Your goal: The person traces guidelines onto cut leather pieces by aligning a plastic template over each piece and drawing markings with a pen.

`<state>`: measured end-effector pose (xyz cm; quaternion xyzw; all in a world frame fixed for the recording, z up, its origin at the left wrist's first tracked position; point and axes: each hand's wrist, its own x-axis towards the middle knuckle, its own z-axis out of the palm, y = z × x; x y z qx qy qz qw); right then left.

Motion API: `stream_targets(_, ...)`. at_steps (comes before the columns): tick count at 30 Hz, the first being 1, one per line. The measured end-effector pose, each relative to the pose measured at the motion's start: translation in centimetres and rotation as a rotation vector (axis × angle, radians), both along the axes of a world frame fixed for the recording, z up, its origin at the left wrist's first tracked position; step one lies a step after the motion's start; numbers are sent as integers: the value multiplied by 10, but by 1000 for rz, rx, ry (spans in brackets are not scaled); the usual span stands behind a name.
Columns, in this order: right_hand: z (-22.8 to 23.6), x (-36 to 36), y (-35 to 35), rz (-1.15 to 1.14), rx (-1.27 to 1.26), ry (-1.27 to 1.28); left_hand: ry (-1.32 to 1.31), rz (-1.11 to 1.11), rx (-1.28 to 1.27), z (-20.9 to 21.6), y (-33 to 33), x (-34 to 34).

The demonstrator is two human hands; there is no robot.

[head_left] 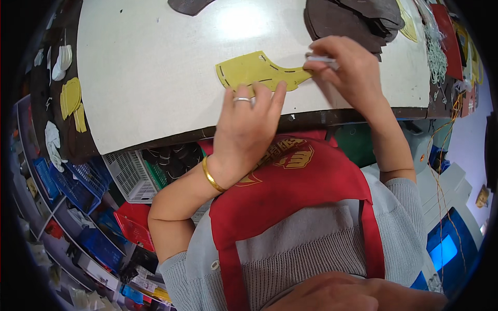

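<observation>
A yellow pattern template (241, 71), flat and narrowing to a tail at its right end, lies near the front edge of the white tabletop. Dark dashes run along its borders, and a small notch shows near its top. My left hand (248, 120), with a ring and a gold bangle, rests spread fingertips along the template's near edge. Over the narrow end, my right hand (353, 70) is closed around a slim silver-white pen (322, 59). Its tip is hidden by my fingers. Whether anything lies beneath the template, I cannot tell.
Dark brown cut pieces (342, 23) are stacked behind my right hand, and another brown piece (189, 5) lies at the far edge. Pale green cords (437, 57) hang at the right. Yellow pieces (71, 98) and white gloves (53, 142) lie left; crates (129, 176) stand below.
</observation>
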<state>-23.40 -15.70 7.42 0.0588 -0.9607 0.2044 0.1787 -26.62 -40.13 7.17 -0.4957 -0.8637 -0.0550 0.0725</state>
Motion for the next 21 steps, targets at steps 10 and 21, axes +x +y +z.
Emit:
stream_targets(10,25,-55,-70,417,-194,-429,31,-18,160,-20,7,24)
stream_targets(21,15,-67,-74,405,-66,-72,47,28,244,-30,14,24)
